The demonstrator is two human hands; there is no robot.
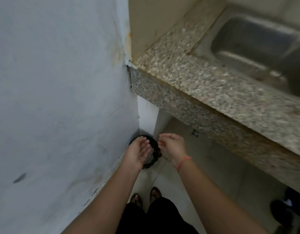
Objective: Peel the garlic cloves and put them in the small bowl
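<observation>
A pale painted wall [53,98] is seen filling the view from 7 o'clock round to 12 o'clock, marked with scuffs and a rusty streak near its upper corner. A speckled granite counter [205,85] is laid across the frame from 12 o'clock down to 4 o'clock, and a steel sink [255,41] is set into it at 2 o'clock. A light tiled floor [213,174] is shown below the counter edge, towards 5 o'clock.

Two bare forearms are stretched from 6 o'clock toward the middle of the view. Dark clothing [154,217] is seen at 6 o'clock, with sandalled feet [156,194] just above it. A dark, blurred object [280,211] is seen on the floor at 4 o'clock.

A round black bin [156,146] is placed on the floor in the corner where wall and counter support meet, just below centre. The left hand [137,152] is held over it at its 9 o'clock side, fingers fairly straight and spread apart. The right hand [172,146] is held at the bin's 3 o'clock side, fingers loosely bent and relaxed; no grip on anything can be made out. A reddish band [183,163] is worn at the right wrist.

Something pale and blurred is seen inside the bin under the left fingers; whether it is garlic peel cannot be told, and where the cloves and small bowl lie cannot be told from this view.
</observation>
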